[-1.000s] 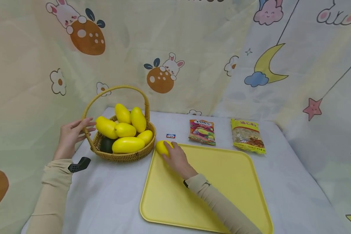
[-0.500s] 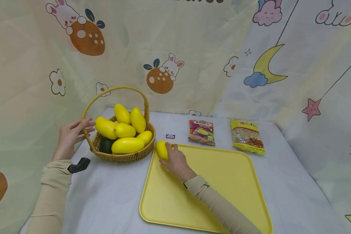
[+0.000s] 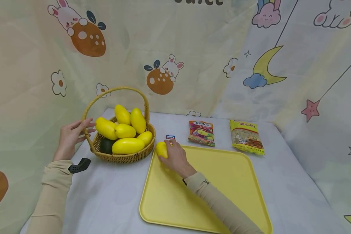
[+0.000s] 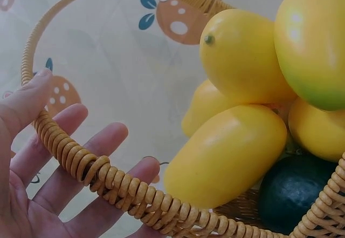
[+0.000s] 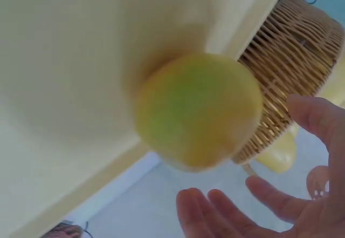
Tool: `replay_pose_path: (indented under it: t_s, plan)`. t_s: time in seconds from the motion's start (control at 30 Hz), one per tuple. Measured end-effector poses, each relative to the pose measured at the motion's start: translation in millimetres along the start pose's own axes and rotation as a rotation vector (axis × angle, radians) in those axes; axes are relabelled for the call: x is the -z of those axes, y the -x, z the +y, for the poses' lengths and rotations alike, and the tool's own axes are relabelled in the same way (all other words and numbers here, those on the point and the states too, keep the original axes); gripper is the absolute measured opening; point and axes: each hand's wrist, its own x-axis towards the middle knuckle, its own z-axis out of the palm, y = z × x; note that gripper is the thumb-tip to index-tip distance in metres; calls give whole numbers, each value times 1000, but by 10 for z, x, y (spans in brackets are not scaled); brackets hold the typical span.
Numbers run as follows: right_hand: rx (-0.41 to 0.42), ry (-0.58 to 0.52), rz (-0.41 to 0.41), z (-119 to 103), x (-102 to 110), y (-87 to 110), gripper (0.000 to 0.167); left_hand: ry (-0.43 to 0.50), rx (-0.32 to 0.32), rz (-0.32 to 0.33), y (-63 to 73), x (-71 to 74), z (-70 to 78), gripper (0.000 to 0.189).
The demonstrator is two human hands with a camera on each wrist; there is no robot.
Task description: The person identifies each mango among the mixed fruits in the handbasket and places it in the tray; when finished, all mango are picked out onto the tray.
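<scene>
Fingers [image 5: 277,200] of the right hand [image 3: 176,157] spread wide about the yellow mango [image 3: 161,149] at a corner of the tray [image 3: 222,169]; even, gentle contact should stop it rolling, I'd judge. The left hand [image 3: 69,138] is splayed at the basket handle [image 3: 122,87].

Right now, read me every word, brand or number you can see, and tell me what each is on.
"FOX'S": the red-and-purple bag.
"FRUITS": same bag, below the brand.
"通心粉": the yellow bag.
Too small to read: the little blue packet, plus both bags' smaller print.
Cut off by the frame: the backdrop lettering.
</scene>
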Motion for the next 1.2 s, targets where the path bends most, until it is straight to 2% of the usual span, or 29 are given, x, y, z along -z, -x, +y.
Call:
replay_pose_path:
  t_s: [0.1,0.27,0.4,0.5,0.7,0.83,0.97,1.2]
  plan:
    - [56,-13,-1,-75,79,-57,60,64,-3,-13,2,9,-1,47]
    - [186,-47,-5,-226,180,-158,61,57,0,-2,-5,13,-13,45]
    - [251,-54,-9,-357,221,-251,60,37,4,11,-12,18,-23,50]
    - [253,-80,-53,-450,224,-337,61,25,0,22,-13,20,-28,52]
    - [216,-146,-191,-613,184,-492,67,33,-13,25,-6,-2,-34,49]
    - [226,-129,-229,-689,160,-546,66,52,-28,19,-16,-26,-39,47]
    - [244,-116,-254,-751,126,-592,64,41,-35,27,-13,-11,-44,54]
    - [242,-112,-270,-746,29,-632,63,-108,-25,60,-21,-11,-74,62]
